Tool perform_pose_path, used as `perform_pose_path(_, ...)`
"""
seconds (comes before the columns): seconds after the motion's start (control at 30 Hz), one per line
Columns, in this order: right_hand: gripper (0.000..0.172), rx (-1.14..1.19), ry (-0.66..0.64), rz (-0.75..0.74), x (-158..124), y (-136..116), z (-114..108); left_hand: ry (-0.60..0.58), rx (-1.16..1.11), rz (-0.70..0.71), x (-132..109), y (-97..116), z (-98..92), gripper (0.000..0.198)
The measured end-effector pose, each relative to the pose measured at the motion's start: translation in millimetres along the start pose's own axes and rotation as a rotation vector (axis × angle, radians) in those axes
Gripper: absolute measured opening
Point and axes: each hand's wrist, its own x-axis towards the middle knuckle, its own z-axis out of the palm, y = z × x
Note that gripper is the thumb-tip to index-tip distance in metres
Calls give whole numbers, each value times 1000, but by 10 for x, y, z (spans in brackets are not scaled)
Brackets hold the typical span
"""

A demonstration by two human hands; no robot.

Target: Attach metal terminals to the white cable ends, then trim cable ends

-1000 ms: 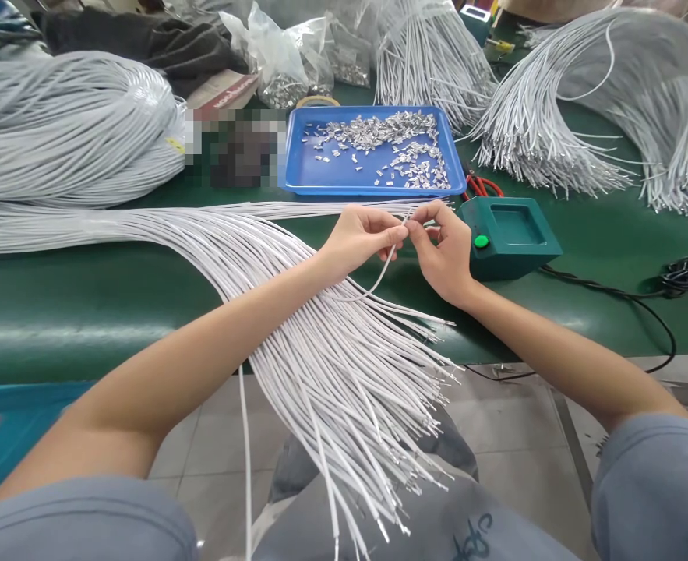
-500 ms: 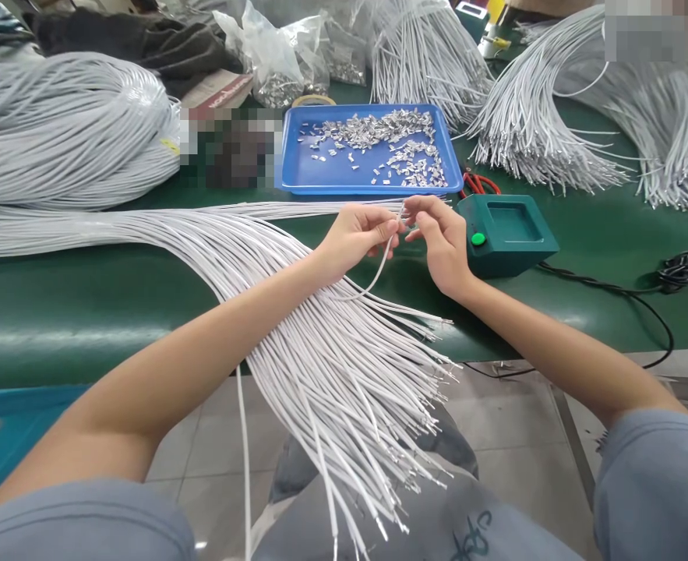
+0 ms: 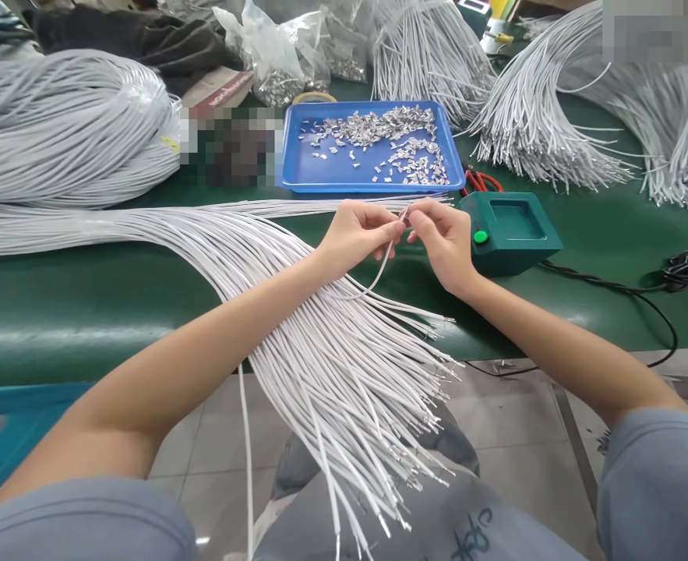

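Between thumb and fingers my left hand (image 3: 360,234) pinches one white cable (image 3: 383,269) close to its end, and the cable curves down into the bundle. My right hand (image 3: 442,240) is closed at the cable's tip, thumb and forefinger together; what they hold there is too small to make out. Beneath my left forearm a large bundle of white cables (image 3: 344,358) fans over the table's front edge, with bare metal ends. Just beyond my hands is a blue tray (image 3: 332,173) with many small metal terminals (image 3: 390,128).
A green box with a green button (image 3: 510,232) stands right of my right hand, its black cord (image 3: 618,290) trailing right. Red-handled pliers (image 3: 482,181) lie behind it. More cable bundles (image 3: 542,117) lie at the back right and left. Plastic bags of metal parts (image 3: 282,62) stand behind the tray.
My right hand has moved slightly left, and its fingertips have closed in on the cable's end. My left hand holds the cable as before.
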Motion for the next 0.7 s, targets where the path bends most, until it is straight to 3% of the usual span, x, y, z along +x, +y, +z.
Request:
perform_pose_path(0.23, 24, -146, -38, -88, 51, -16, -28, 42, 39, 17, 3, -5, 20, 42)
perform_pose_path(0.43, 18, -308, -49, -216, 87, -88, -86, -58, 15, 14, -34, 19, 66, 43)
perform_pose_path(0.53, 20, -160, -41, -48, 83, -178, -64, -34, 177, 120, -53, 7, 66, 36)
perform_pose_path(0.7, 22, 471, -172, 641, 52, -447, -5, 245, 831, 591, -58, -40, -46, 23)
